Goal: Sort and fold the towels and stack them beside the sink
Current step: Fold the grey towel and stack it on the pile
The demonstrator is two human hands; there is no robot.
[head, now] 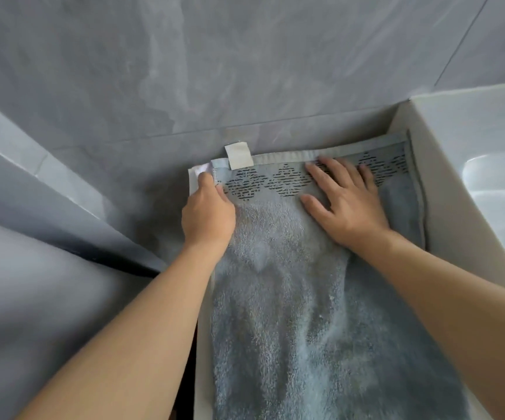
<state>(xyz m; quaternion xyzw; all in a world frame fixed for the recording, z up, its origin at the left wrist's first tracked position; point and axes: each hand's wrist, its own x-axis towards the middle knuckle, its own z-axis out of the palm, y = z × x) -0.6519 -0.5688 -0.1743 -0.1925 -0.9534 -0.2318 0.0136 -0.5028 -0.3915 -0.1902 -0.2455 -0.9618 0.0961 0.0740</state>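
Both hands are laid on a grey-blue towel (290,298): its far left corner is pinched by the left hand (207,212), while the right hand (346,201) is pressed flat, fingers spread, over a dark diamond-patterned band. A white label (239,155) is seen at the far hem. The towel is spread along a pale worktop (203,344), just beside the white sink (487,165) on the right. Grey wall tiles (214,71) are seen behind.

Two bare forearms, left hand (207,213) and right hand (346,201) ungloved, ringless
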